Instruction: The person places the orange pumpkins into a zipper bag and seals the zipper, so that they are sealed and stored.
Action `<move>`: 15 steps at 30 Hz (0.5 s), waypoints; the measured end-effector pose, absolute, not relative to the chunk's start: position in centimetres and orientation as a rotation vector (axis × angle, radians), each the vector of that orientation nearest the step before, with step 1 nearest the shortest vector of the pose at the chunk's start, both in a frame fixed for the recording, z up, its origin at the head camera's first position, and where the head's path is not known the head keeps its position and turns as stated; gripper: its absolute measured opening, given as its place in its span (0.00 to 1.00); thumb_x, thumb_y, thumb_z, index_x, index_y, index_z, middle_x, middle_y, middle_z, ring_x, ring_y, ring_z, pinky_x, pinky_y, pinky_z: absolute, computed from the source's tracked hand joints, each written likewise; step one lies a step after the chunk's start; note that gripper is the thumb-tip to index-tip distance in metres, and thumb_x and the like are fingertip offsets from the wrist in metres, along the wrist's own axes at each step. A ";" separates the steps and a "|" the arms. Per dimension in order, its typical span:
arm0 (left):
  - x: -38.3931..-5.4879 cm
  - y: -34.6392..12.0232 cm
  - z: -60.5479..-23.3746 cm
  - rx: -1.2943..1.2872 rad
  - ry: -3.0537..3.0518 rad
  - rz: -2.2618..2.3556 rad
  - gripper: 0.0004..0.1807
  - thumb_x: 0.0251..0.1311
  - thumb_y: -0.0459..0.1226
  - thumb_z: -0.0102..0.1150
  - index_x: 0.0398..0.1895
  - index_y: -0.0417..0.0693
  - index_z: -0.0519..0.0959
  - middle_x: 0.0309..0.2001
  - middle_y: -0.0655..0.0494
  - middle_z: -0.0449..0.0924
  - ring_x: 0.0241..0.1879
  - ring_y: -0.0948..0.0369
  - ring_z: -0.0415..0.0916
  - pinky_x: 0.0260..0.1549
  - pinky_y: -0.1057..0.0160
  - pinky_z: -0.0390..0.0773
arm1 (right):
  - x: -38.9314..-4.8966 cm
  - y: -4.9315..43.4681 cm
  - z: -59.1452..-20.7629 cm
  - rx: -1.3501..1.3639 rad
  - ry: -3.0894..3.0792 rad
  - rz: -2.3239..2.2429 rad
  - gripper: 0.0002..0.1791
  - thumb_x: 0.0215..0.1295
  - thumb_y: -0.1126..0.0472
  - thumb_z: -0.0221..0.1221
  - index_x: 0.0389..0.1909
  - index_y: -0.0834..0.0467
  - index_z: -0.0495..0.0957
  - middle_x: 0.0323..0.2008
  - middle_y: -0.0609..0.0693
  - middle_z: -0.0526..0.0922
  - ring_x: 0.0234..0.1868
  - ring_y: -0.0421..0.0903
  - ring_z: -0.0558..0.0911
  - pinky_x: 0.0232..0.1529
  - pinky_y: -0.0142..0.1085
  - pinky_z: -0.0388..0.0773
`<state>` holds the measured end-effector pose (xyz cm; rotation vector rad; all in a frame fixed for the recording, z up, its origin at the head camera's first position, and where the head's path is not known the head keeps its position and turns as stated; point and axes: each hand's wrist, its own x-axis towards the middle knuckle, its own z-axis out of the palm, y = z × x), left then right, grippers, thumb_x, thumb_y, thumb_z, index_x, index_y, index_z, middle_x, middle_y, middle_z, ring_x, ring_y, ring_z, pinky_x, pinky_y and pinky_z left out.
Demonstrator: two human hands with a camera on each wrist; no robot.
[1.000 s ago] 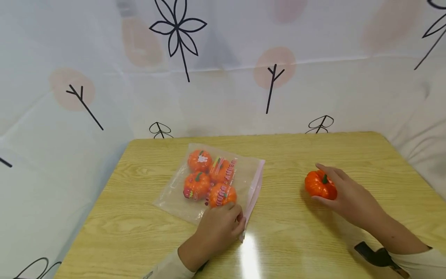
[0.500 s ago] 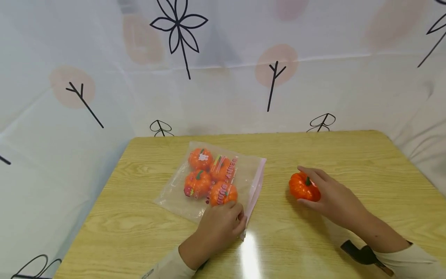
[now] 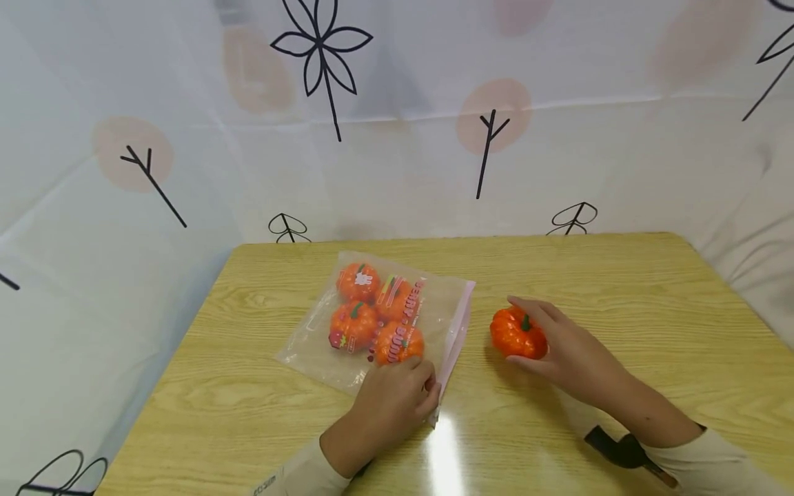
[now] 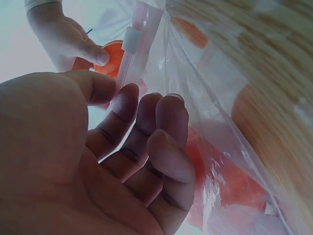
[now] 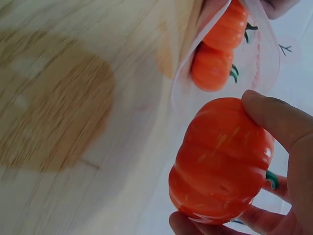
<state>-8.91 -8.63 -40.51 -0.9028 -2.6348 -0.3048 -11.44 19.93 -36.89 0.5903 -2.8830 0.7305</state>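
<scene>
My right hand (image 3: 573, 355) grips a small orange toy pumpkin (image 3: 516, 333) with a green stem, thumb on one side and fingers on the other. It is just right of a clear plastic zip bag (image 3: 310, 344). Several toy pumpkins (image 3: 352, 326) lie inside the bag. With thumb and forefinger, my left hand (image 3: 391, 403) pinches the near corner of the bag's pink-edged mouth; a white slider (image 4: 131, 40) shows there in the left wrist view. Seen from the right wrist, the bag's mouth (image 5: 177, 90) gapes toward the held pumpkin (image 5: 220, 161).
A wooden table (image 3: 211, 413) bears everything. Behind it hangs a white cloth (image 3: 397, 172) with black plant drawings. Black straps (image 3: 620, 449) hang at the right wrist, close over the tabletop.
My right hand has carried the pumpkin leftward, from the table's right part to near the bag's mouth. The left hand keeps its pinch on the bag and stays in place.
</scene>
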 end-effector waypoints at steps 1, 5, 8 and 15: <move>-8.9 -8.6 -40.5 -0.902 -2.639 -0.304 0.10 0.60 0.44 0.62 0.23 0.58 0.75 0.20 0.67 0.69 0.16 0.71 0.59 0.18 0.69 0.59 | -11.5 19.7 -36.9 0.593 -2.885 0.735 0.47 0.54 0.52 0.73 0.73 0.54 0.61 0.62 0.61 0.72 0.50 0.56 0.82 0.46 0.54 0.83; -9.0 -8.6 -40.6 -0.897 -2.641 -0.303 0.10 0.61 0.45 0.62 0.23 0.58 0.75 0.20 0.67 0.69 0.16 0.71 0.60 0.19 0.69 0.59 | -11.5 18.8 -37.2 0.596 -2.897 0.764 0.49 0.53 0.52 0.74 0.73 0.55 0.60 0.63 0.63 0.72 0.53 0.59 0.81 0.50 0.56 0.81; -9.0 -8.7 -40.6 -0.899 -2.636 -0.311 0.10 0.60 0.44 0.62 0.23 0.58 0.75 0.20 0.66 0.69 0.16 0.71 0.60 0.19 0.69 0.59 | -11.6 18.1 -37.5 0.598 -2.906 0.792 0.49 0.52 0.52 0.74 0.73 0.58 0.60 0.65 0.63 0.72 0.57 0.61 0.79 0.53 0.57 0.79; -9.0 -8.7 -40.6 -0.912 -2.653 -0.322 0.10 0.61 0.45 0.61 0.23 0.58 0.75 0.21 0.67 0.67 0.16 0.71 0.57 0.17 0.72 0.56 | -11.9 16.9 -38.2 0.629 -2.878 0.843 0.44 0.51 0.53 0.75 0.66 0.61 0.66 0.61 0.59 0.76 0.52 0.55 0.81 0.50 0.52 0.82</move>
